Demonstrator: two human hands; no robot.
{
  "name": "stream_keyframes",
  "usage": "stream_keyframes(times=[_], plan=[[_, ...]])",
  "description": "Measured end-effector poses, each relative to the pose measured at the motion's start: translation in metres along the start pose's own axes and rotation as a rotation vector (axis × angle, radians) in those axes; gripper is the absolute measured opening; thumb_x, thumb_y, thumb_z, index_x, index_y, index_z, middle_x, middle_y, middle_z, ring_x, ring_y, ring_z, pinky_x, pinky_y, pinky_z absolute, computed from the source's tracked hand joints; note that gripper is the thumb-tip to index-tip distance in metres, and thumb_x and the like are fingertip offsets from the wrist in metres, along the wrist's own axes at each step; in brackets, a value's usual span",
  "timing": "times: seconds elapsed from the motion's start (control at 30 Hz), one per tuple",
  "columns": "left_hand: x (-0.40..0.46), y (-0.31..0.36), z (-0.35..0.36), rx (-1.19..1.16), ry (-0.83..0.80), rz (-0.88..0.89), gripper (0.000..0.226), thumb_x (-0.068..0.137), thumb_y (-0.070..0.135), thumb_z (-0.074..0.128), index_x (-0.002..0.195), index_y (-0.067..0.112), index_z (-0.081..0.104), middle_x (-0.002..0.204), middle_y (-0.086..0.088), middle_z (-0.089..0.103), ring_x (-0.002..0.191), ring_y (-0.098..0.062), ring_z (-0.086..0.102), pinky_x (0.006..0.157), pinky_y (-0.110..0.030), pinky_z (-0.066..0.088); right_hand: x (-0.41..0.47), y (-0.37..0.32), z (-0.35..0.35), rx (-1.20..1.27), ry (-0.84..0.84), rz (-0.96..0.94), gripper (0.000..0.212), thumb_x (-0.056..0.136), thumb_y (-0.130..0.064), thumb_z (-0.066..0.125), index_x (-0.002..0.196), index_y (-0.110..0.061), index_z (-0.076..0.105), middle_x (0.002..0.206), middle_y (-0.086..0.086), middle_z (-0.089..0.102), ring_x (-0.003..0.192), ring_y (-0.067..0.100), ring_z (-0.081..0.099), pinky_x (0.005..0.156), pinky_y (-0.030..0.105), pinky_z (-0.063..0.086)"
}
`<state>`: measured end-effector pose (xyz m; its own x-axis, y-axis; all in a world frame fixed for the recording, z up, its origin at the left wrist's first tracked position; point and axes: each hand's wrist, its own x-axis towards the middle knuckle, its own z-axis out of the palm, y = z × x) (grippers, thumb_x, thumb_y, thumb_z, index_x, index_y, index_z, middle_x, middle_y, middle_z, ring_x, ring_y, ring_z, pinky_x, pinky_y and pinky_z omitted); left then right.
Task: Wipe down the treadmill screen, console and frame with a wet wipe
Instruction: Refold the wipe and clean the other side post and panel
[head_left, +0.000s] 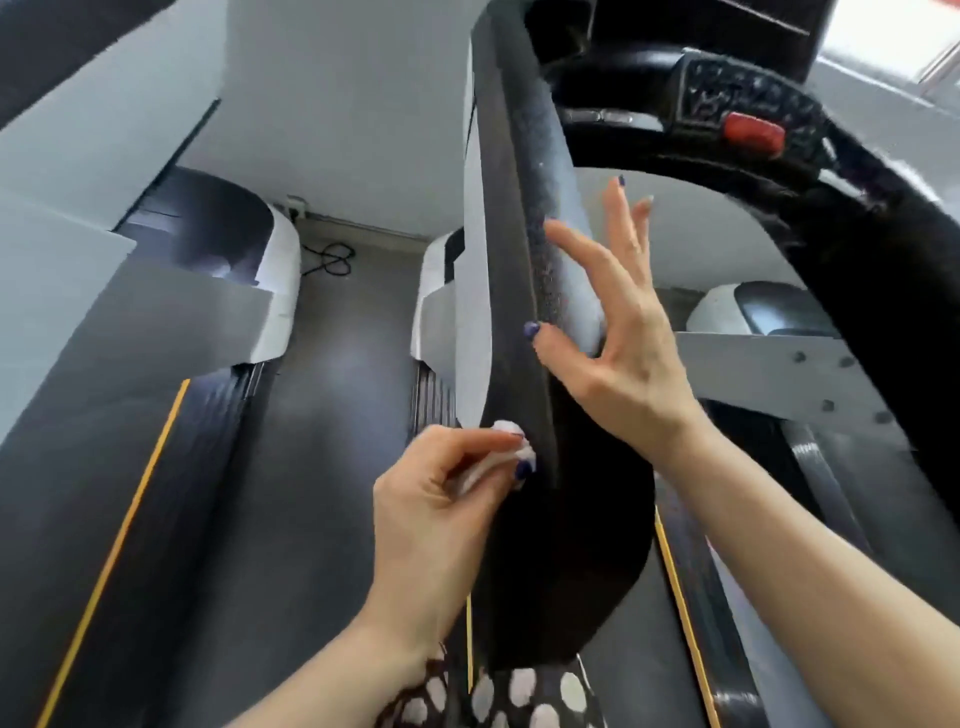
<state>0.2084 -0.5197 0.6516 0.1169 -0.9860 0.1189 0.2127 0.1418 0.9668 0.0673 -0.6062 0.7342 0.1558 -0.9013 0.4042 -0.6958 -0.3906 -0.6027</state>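
Pinching the balled wet wipe (511, 449) against the near end of the dark handrail (524, 270), the left hand (441, 499) grasps only a small wad. The right hand (618, 332) is released, fingers spread, thumb and index finger touching the rail beyond the wipe. Risk: the compact wad likely covers little surface, so strips of the rail may be missed; it may also slip from the fingertips to the floor beneath both hands. No containers are visible.
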Motion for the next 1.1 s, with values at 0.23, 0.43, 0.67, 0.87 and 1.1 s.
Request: stream_keyframes(times=[0.23, 0.43, 0.67, 0.87, 1.1], plan=[[-0.005, -0.002, -0.017, 0.146, -0.127, 0.224, 0.022, 0.083, 0.001, 0.079, 0.092, 0.021, 0.078, 0.092, 0.014, 0.072, 0.090, -0.010, 0.072, 0.086, -0.026, 0.056, -0.008, -0.022, 0.001, -0.002, 0.032, 0.187, 0.059, 0.081, -0.024, 0.059, 0.138, -0.037, 0.049, 0.168, -0.003, 0.000, 0.152, 0.009, -0.016, 0.123, 0.055, -0.001], [0.003, -0.001, -0.022, 0.170, -0.168, 0.275, 0.028, 0.086, 0.003, 0.076, 0.099, 0.028, 0.076, 0.097, 0.021, 0.069, 0.099, -0.003, 0.065, 0.090, -0.019, 0.050, -0.010, -0.032, 0.003, -0.047, 0.059, 0.252, 0.056, 0.082, -0.025, 0.057, 0.137, -0.034, 0.053, 0.168, -0.001, 0.003, 0.153, 0.011, -0.015, 0.123, 0.058, 0.004], [-0.016, -0.028, -0.018, 0.194, -0.150, 0.418, 0.020, 0.085, 0.002, 0.077, 0.098, 0.018, 0.075, 0.092, 0.003, 0.064, 0.084, -0.015, 0.064, 0.073, -0.029, 0.054, -0.013, -0.032, 0.010, -0.243, 0.027, 0.148, 0.053, 0.083, -0.019, 0.057, 0.136, -0.019, 0.057, 0.167, 0.008, 0.012, 0.154, 0.026, -0.010, 0.122, 0.061, 0.002], [0.008, -0.039, -0.015, 0.211, -0.118, 0.404, 0.015, 0.086, -0.002, 0.074, 0.093, 0.011, 0.075, 0.103, 0.009, 0.060, 0.096, -0.016, 0.062, 0.081, -0.031, 0.054, -0.012, -0.026, 0.014, -0.387, -0.100, -0.014, 0.040, 0.083, -0.015, 0.061, 0.123, -0.014, 0.067, 0.159, 0.007, 0.037, 0.154, 0.028, 0.014, 0.121, 0.058, 0.019], [0.004, -0.042, -0.018, 0.194, -0.152, 0.569, 0.014, 0.086, 0.004, 0.073, 0.088, 0.018, 0.070, 0.101, 0.017, 0.058, 0.093, -0.013, 0.060, 0.075, -0.043, 0.054, -0.012, -0.025, 0.017, -0.427, -0.122, -0.105, 0.029, 0.084, -0.010, 0.063, 0.111, -0.015, 0.074, 0.147, 0.005, 0.053, 0.148, 0.024, 0.032, 0.121, 0.041, 0.027]])
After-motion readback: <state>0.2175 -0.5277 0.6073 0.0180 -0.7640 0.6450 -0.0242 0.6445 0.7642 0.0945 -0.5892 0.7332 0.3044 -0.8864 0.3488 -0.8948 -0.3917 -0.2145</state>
